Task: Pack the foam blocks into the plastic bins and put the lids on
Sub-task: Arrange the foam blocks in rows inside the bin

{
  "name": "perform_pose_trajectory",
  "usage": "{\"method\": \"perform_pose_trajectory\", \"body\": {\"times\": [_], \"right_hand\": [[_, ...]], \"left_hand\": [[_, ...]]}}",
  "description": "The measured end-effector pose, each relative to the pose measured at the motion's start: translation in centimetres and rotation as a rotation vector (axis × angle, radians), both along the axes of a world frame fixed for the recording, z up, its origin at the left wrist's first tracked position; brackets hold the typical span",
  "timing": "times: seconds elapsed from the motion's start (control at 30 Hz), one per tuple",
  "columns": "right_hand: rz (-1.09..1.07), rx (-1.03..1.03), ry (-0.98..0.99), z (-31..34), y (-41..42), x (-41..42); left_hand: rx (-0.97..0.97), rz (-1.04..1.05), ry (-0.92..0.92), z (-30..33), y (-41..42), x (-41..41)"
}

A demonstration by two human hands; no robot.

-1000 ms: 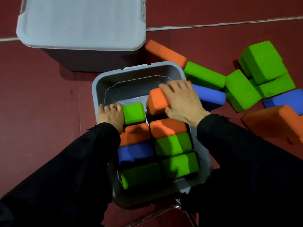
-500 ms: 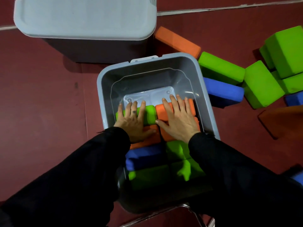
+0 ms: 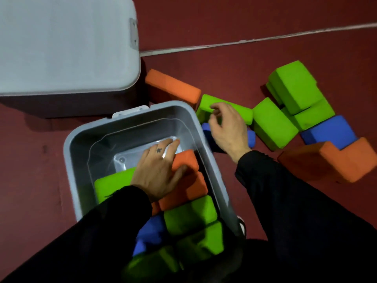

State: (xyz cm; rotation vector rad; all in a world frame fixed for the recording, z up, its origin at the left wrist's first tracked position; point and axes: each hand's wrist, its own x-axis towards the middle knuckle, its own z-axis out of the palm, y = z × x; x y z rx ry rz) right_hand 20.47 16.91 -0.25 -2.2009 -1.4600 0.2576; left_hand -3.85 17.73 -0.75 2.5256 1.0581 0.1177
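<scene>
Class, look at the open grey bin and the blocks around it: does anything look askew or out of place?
Nothing is damaged. Inside the open grey plastic bin, the top orange foam block sits tilted, not flush with its neighbours, under the left hand.

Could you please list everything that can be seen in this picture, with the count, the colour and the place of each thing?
open bin: one, grey, centre, partly filled.
blocks in the open bin: at least seven visible; green; orange; blue.
closed bin: one, grey, lid on, upper left.
loose orange blocks: one by the closed bin, an L-shaped group far right.
loose green blocks: long one under the right hand, cluster at right.
loose blue blocks: one beside the open bin, one at right.
floor: dark red, with a pale line.
left hand: flat on the blocks in the open bin.
right hand: fingers curling at the long green block.
</scene>
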Motion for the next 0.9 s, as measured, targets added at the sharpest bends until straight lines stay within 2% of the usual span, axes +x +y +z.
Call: {"method": "perform_pose_trajectory", "body": {"times": [0.07,0.17,0.2,0.27,0.33,0.43,0.53,0.63,0.73,0.83,0.9], "right_hand": [[-0.042,-0.225,-0.031,-3.0,1.0,4.5],[0.178,-0.725,-0.123,-8.5,-0.4,7.4],[0.214,-0.772,-0.221,-10.5,-1.5,7.4],[0.222,-0.674,-0.445,-12.6,-3.3,6.3],[0.244,-0.579,-0.553,-12.6,-4.2,5.7],[0.155,-0.527,-0.397,-10.1,-5.1,6.9],[0.04,-0.338,-0.169,-5.7,-7.1,9.3],[0.128,-0.133,-0.053,0.0,-8.7,11.7],[0.29,-0.026,0.051,4.5,-9.6,12.5],[0.283,0.024,0.12,4.9,-10.4,12.6],[0.142,-0.02,0.18,3.3,-10.5,12.9]], "left_hand": [[-0.016,-0.003,-0.071,0.0,-0.1,2.2],[-0.031,-0.011,-0.111,-1.2,-1.6,3.3],[-0.035,-0.019,-0.105,-1.6,-2.4,3.3],[-0.01,-0.049,-0.095,-2.2,-3.3,3.2],[0.02,-0.074,-0.095,-2.4,-3.4,3.4],[0.005,-0.057,-0.119,-1.7,-3.1,4.8],[0.002,-0.053,-0.108,-0.1,-2.6,7.8],[0.021,-0.066,-0.065,2.2,-1.5,11.5],[0.026,-0.085,-0.054,4.4,-0.6,14.8],[0.081,-0.115,-0.082,5.8,-0.3,15.9],[0.118,-0.036,-0.123,6.4,-0.1,15.5]]}}
